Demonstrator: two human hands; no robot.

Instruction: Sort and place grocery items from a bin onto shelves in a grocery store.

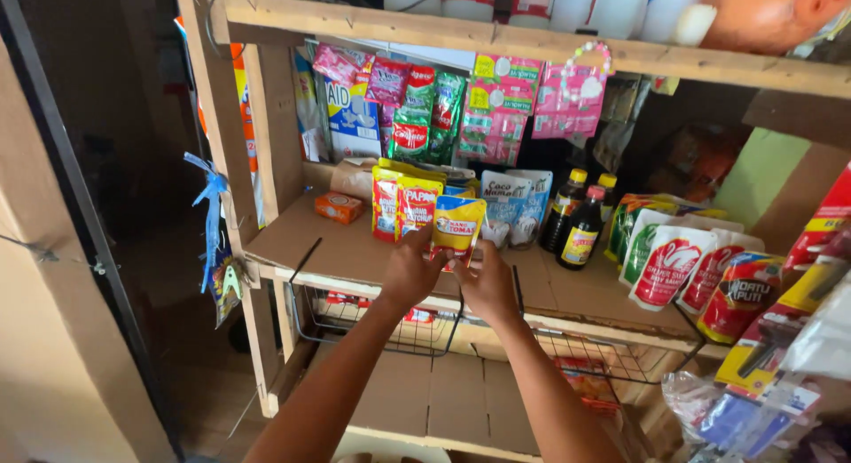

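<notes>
Fingers (441, 241) of both hands grip yellow pouch (458, 224); cardboard-lined wooden shelf (355, 250).

Cardboard-lined shelf (355, 250) with sauce pouches (403, 206)

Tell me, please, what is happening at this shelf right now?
A person stands at a wooden shelf stocked with packets and bottles. Both hands hold one yellow pouch upright on the shelf board: the left hand at its lower left, the right hand at its lower right. Red and yellow pouches stand just to its left, dark sauce bottles to its right.
</notes>
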